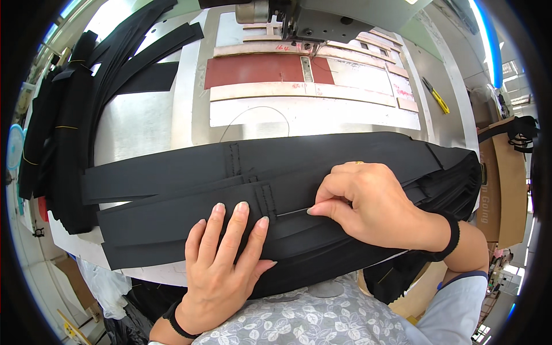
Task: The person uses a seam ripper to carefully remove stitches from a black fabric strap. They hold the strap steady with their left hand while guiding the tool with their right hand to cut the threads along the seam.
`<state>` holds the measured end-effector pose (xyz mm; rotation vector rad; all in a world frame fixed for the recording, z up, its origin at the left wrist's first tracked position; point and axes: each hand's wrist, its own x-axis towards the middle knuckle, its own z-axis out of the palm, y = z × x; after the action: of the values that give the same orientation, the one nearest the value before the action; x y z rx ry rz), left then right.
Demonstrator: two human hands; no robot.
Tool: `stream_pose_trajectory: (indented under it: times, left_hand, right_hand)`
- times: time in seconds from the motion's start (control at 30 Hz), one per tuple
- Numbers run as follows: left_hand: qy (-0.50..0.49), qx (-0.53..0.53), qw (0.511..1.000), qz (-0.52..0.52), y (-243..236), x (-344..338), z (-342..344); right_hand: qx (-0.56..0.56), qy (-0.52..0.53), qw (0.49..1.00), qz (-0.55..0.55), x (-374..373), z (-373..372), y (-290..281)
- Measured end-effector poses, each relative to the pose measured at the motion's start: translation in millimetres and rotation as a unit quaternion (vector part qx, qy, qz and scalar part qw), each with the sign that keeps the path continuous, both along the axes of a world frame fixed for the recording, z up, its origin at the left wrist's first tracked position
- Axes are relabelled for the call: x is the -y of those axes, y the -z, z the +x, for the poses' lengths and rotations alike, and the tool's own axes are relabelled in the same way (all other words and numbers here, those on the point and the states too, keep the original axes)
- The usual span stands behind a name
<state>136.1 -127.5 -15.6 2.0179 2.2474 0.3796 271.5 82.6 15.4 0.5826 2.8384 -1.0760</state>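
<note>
Long black fabric strips point(155, 230) lie overlapped across the table in front of me, with double rows of stitching where pieces join. My left hand point(227, 259) rests flat on the front strip, fingers spread, just left of a stitched join point(265, 199). To the right, my right hand point(368, 201) is closed in a pinch, thumb against bent fingers, over the strips. A thin pale line, maybe a thread or a gap between strips, runs from the join toward its fingertips. What the pinch holds is too small to tell.
Beyond the strips stands a sewing machine head point(328, 23) over a work plate with wooden guide bars point(299, 92) and a reddish-brown sheet point(253, 70). Tied black strip bundles point(66, 132) hang at the left. A yellow cutter point(437, 96) lies far right, near a cardboard box point(506, 184).
</note>
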Motion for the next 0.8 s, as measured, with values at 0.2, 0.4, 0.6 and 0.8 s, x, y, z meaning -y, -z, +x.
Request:
stream_pose_trajectory:
  times: [0.2,0.4,0.6,0.8]
  left_hand:
    - [0.005,0.007,1.0,-0.009,-2.1,0.0,-1.2]
    - [-0.001,0.008,1.0,-0.015,-2.0,1.0,-0.9]
    - [-0.002,0.01,1.0,-0.015,-3.1,0.0,-0.2]
    - [0.002,0.01,1.0,-0.009,-3.0,-1.5,-0.9]
  right_hand:
    - [0.023,0.048,0.996,-0.077,-0.7,-4.5,-9.5]
    - [0.055,0.022,0.994,-0.088,-10.3,-6.4,-9.6]
    - [0.045,0.012,0.998,-0.041,-8.1,-5.5,-5.0]
    - [-0.007,0.024,0.998,-0.057,-1.6,-10.1,-0.9]
